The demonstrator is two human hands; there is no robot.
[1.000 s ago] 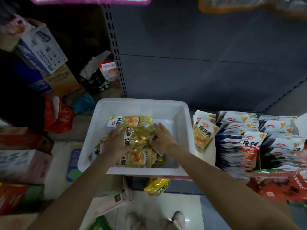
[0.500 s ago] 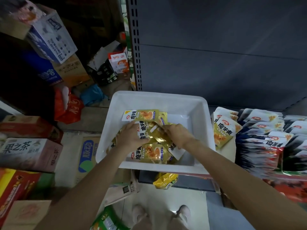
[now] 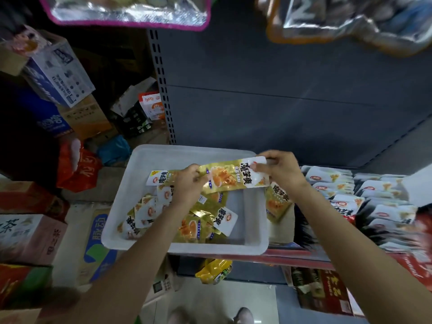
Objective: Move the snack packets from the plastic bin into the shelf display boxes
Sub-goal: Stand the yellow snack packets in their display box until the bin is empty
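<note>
A white plastic bin [image 3: 145, 160] sits on the shelf edge with several gold-and-white snack packets [image 3: 210, 220] loose inside. Above the bin, both hands hold one gold snack packet [image 3: 229, 177] stretched flat between them. My left hand [image 3: 189, 183] pinches its left end and my right hand [image 3: 280, 170] grips its white right end. To the right, shelf display boxes [image 3: 350, 197] hold rows of upright packets. One yellow packet stack [image 3: 278, 202] stands just beside the bin's right wall.
A grey shelf back panel [image 3: 280, 90] rises behind the bin. Cardboard cartons [image 3: 32, 235] and a red bag [image 3: 77, 169] crowd the floor at left. A yellow packet [image 3: 215, 270] lies below the shelf edge. Hanging bags [image 3: 126, 10] overlap the top.
Both hands rose out of the packet pile in the bin, lifting one gold packet and spreading it between them. The right hand moved up and to the right.
</note>
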